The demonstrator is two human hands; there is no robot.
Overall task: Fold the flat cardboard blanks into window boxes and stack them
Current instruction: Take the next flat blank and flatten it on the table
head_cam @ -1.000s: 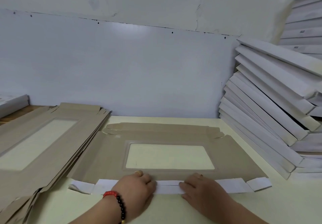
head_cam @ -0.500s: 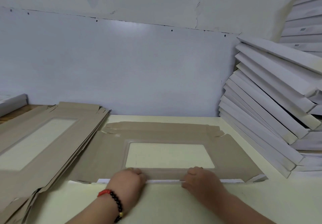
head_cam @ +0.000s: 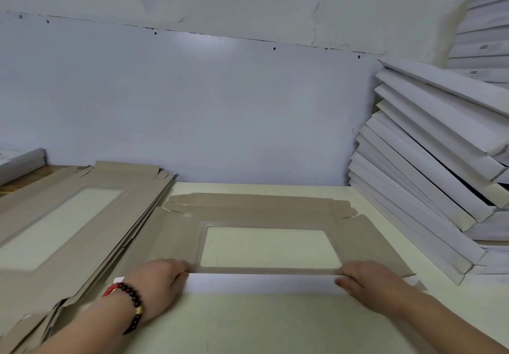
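Both hands (head_cam: 162, 279) seemingly grip the blank's (head_cam: 176, 232) raised near flap (head_cam: 261, 283)

Your left hand (head_cam: 158, 279) and right hand (head_cam: 366, 282) cover both ends of the blank's near flap (head_cam: 261, 283). The pile of flat blanks (head_cam: 63, 232) runs off the left edge, and the stack of folded boxes (head_cam: 440, 161) off the right.

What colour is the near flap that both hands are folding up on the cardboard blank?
White, seen in the head view: the flap contrasts with the brown blank.
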